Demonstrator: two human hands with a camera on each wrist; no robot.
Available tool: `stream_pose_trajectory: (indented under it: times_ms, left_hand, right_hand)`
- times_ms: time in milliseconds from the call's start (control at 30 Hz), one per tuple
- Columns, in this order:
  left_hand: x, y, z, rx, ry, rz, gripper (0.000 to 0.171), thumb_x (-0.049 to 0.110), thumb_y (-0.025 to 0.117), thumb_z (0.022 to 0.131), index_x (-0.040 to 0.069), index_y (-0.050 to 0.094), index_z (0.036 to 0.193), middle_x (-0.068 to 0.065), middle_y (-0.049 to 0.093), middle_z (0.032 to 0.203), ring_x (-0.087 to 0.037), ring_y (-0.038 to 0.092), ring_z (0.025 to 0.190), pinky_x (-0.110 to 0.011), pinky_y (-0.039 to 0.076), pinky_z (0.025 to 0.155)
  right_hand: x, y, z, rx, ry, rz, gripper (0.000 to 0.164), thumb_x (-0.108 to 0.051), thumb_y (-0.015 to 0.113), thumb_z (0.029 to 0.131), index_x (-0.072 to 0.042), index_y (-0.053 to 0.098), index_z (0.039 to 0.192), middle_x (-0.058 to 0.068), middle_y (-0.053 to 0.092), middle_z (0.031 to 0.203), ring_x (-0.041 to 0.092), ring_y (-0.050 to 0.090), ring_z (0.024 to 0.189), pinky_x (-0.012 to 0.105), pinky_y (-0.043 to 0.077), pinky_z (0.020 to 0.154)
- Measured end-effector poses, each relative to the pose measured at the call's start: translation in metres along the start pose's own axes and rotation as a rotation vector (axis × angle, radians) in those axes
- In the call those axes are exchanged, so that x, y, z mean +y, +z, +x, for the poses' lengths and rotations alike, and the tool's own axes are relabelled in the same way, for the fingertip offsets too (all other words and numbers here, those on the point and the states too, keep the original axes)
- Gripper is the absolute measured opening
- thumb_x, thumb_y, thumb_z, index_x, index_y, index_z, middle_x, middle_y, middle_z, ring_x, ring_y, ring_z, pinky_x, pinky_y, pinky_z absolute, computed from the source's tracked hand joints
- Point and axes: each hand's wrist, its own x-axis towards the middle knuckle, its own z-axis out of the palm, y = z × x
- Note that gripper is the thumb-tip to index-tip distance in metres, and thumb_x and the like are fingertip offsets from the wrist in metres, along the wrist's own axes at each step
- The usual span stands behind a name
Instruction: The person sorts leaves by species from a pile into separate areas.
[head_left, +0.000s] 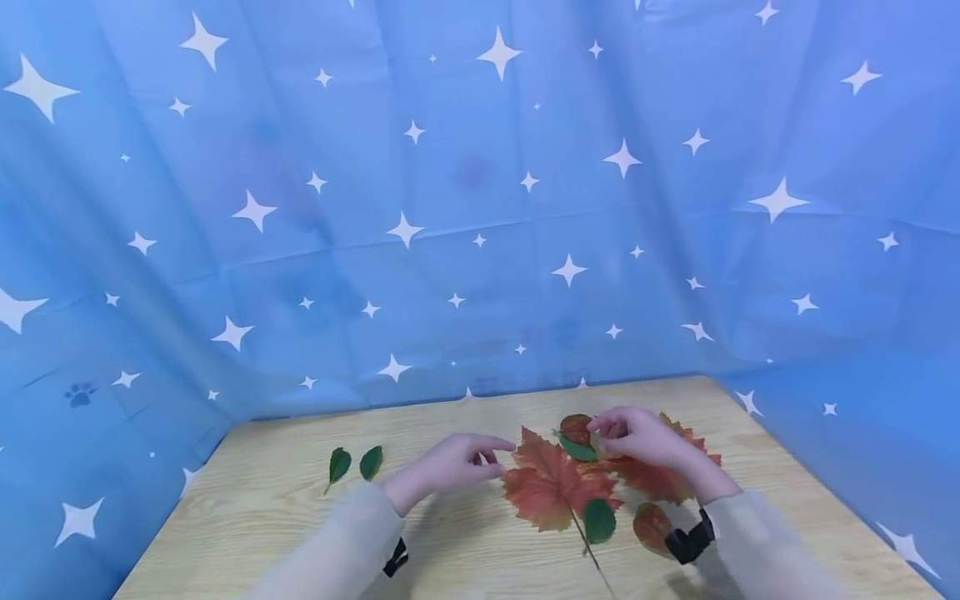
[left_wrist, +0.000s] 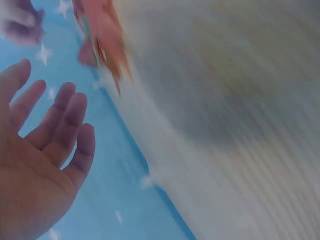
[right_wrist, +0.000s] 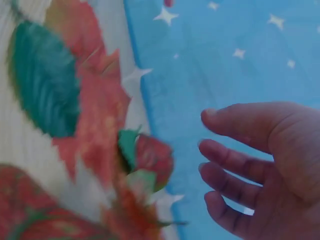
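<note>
My left hand (head_left: 461, 462) hovers over the table just left of a red-orange maple leaf (head_left: 546, 482) with a long stem. In the left wrist view its fingers are spread and hold nothing. My right hand (head_left: 647, 436) is above a second maple leaf (head_left: 660, 482), hiding part of it. The right wrist view shows that hand's fingers (right_wrist: 232, 157) loosely bent with nothing between them. Near its fingertips lie a reddish-brown round leaf (head_left: 575, 427) and a green leaf (head_left: 576, 448). Another green leaf (head_left: 599, 522) overlaps the first maple leaf, and a reddish leaf (head_left: 649, 527) lies beside the right wrist.
Two small green leaves (head_left: 339, 464) lie apart on the left side of the wooden table (head_left: 270, 492). A blue curtain (head_left: 450, 192) with white stars hangs behind the table and along its sides. Black straps (head_left: 692, 537) sit around the wrists.
</note>
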Motion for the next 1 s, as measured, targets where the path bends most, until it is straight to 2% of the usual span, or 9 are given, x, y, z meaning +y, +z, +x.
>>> stream_pose_trajectory:
  times_ms: [167,300,500,700,800,900,967,1000]
  left_hand:
    - [0.021,0.024,0.021,-0.022,0.006,-0.064,0.039,0.032,0.064,0.095,0.019,0.063,0.132,0.013,0.065,0.092,-0.003,0.059,0.076,-0.022,0.048,0.065]
    - [0.033,0.039,0.036,-0.043,-0.002,-0.084,0.041,0.036,0.066,0.093,0.021,0.063,0.131,0.014,0.065,0.091,-0.001,0.059,0.075,-0.022,0.048,0.064]
    - [0.051,0.055,0.055,-0.138,0.004,-0.036,0.053,0.042,0.071,0.087,0.024,0.059,0.136,0.012,0.066,0.095,0.003,0.058,0.079,-0.021,0.049,0.069]
    - [0.057,0.068,0.067,-0.201,0.008,0.039,0.050,0.041,0.070,0.088,0.028,0.059,0.135,0.009,0.062,0.071,-0.003,0.054,0.062,-0.021,0.044,0.058]
    - [0.059,0.075,0.070,-0.221,0.028,0.068,0.048,0.040,0.070,0.089,0.029,0.059,0.135,0.011,0.058,0.065,-0.003,0.052,0.057,-0.020,0.042,0.055]
    - [0.060,0.082,0.074,-0.220,0.098,0.143,0.033,0.040,0.069,0.090,0.023,0.067,0.118,0.011,0.051,0.062,-0.002,0.045,0.051,-0.018,0.036,0.052]
    - [0.061,0.086,0.077,-0.227,0.132,0.195,0.025,0.040,0.068,0.090,0.018,0.066,0.103,0.009,0.046,0.061,-0.004,0.039,0.048,-0.018,0.032,0.050]
    - [0.062,0.088,0.078,-0.230,0.146,0.220,0.024,0.040,0.069,0.090,0.018,0.065,0.100,0.011,0.048,0.064,-0.003,0.038,0.048,-0.017,0.032,0.050]
  right_hand:
    - [0.023,0.012,0.003,0.016,-0.002,-0.011,0.032,-0.001,0.068,0.085,0.002,0.066,0.117,0.014,0.065,0.104,0.020,0.055,0.081,0.030,0.048,0.064]
    - [0.032,0.019,0.008,0.054,0.020,-0.023,0.036,0.002,0.067,0.080,0.000,0.067,0.117,0.014,0.065,0.108,0.023,0.055,0.084,0.034,0.045,0.064]
    - [0.039,0.024,0.010,0.044,0.033,-0.064,0.043,0.007,0.064,0.078,-0.003,0.066,0.119,0.011,0.064,0.108,0.024,0.057,0.088,0.035,0.044,0.064]
    - [0.044,0.027,0.012,0.038,0.027,-0.098,0.043,0.009,0.067,0.079,-0.004,0.067,0.120,0.009,0.062,0.105,0.020,0.050,0.078,0.031,0.042,0.059]
    - [0.047,0.031,0.013,0.052,0.056,-0.102,0.041,0.006,0.069,0.079,-0.007,0.069,0.118,0.012,0.060,0.112,0.018,0.053,0.081,0.032,0.043,0.061]
    - [0.049,0.036,0.014,0.061,0.090,-0.102,0.038,0.005,0.069,0.081,-0.009,0.070,0.117,0.015,0.058,0.118,0.017,0.054,0.080,0.033,0.043,0.062]
    - [0.050,0.039,0.015,0.068,0.113,-0.099,0.037,0.004,0.069,0.082,-0.010,0.071,0.116,0.015,0.058,0.117,0.017,0.053,0.078,0.033,0.042,0.061]
    - [0.050,0.040,0.015,0.071,0.119,-0.098,0.036,0.004,0.069,0.082,-0.009,0.071,0.116,0.015,0.058,0.116,0.017,0.052,0.075,0.034,0.042,0.061]
